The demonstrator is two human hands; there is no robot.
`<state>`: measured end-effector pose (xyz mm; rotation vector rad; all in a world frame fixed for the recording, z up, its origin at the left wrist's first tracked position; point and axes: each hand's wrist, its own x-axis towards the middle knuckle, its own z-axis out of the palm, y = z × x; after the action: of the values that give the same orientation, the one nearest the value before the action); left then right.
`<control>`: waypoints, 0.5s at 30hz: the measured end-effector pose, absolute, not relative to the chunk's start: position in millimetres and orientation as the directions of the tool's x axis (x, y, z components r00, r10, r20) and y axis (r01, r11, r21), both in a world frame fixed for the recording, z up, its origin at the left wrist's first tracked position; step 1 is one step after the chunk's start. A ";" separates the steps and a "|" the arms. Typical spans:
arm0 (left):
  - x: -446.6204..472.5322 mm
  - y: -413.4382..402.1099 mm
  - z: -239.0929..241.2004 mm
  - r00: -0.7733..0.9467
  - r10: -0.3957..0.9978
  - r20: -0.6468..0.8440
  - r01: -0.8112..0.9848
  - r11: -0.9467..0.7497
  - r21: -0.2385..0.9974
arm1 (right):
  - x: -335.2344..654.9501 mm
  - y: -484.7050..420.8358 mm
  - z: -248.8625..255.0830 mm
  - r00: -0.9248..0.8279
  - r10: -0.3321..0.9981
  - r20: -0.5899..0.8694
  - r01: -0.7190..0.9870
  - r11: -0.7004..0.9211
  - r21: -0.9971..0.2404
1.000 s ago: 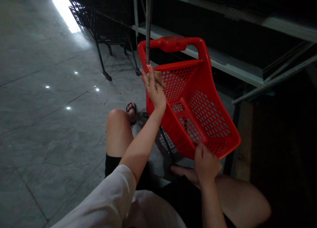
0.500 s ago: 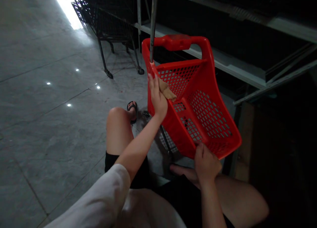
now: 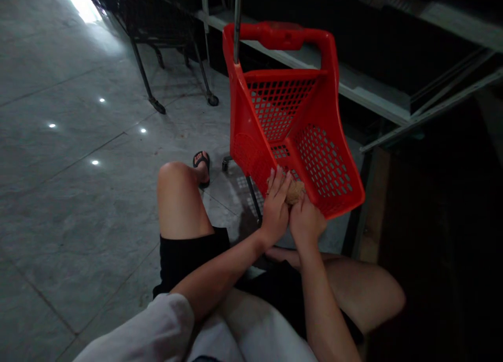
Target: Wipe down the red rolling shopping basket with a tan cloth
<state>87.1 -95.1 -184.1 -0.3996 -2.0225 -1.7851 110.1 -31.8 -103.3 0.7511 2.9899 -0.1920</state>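
Note:
A red plastic shopping basket [image 3: 314, 105] with perforated walls and a thick handle stands tilted in front of my knees. My left hand [image 3: 275, 207] presses a small brown cloth [image 3: 294, 192] against the basket's near lower edge, fingers curled over it. My right hand [image 3: 305, 221] sits right beside it, closed around the same cloth and the basket's near rim. Both hands touch each other at the basket's lowest corner.
A grey metal shelving unit [image 3: 377, 97] runs along the right behind the basket. Dark wire trolleys [image 3: 157, 21] on castors stand at the back. A metal pole [image 3: 237, 21] rises by the basket's handle. Grey tiled floor [image 3: 70, 184] spreads to the left; my sandalled foot [image 3: 201, 165] rests there.
My left hand has slid with the cloth from near the handle down the basket's side rim to its near corner, meeting my right hand. The view has shifted slightly.

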 end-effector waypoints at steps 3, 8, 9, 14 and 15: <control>40.1 -110.3 -174.7 -0.879 -0.122 0.461 0.445 0.138 0.885 | 106.3 -32.9 -106.8 -0.916 0.398 -0.060 0.402 0.905 -0.136; -30.3 -141.1 -150.6 -0.874 -0.168 0.456 0.432 0.160 0.888 | 98.8 -42.2 -115.4 -0.983 0.183 0.008 0.176 0.955 -0.237; -25.5 -141.8 -149.3 -0.877 -0.138 0.459 0.437 0.167 0.884 | 96.1 -44.3 -116.6 -0.983 0.182 0.018 0.171 0.950 -0.263; 64.5 -127.6 -165.1 -0.886 0.066 0.458 0.462 0.199 0.864 | 87.7 -44.8 -118.3 -0.969 0.244 0.038 0.198 0.861 -0.468; 81.7 -124.6 -169.1 -0.884 0.091 0.459 0.468 0.185 0.864 | 88.6 -42.5 -118.3 -0.972 0.232 0.037 0.180 0.834 -0.522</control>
<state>81.7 -124.6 -169.1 -0.5314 -2.1618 -1.7504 88.6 -42.5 -118.3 0.3496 3.1024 -0.8675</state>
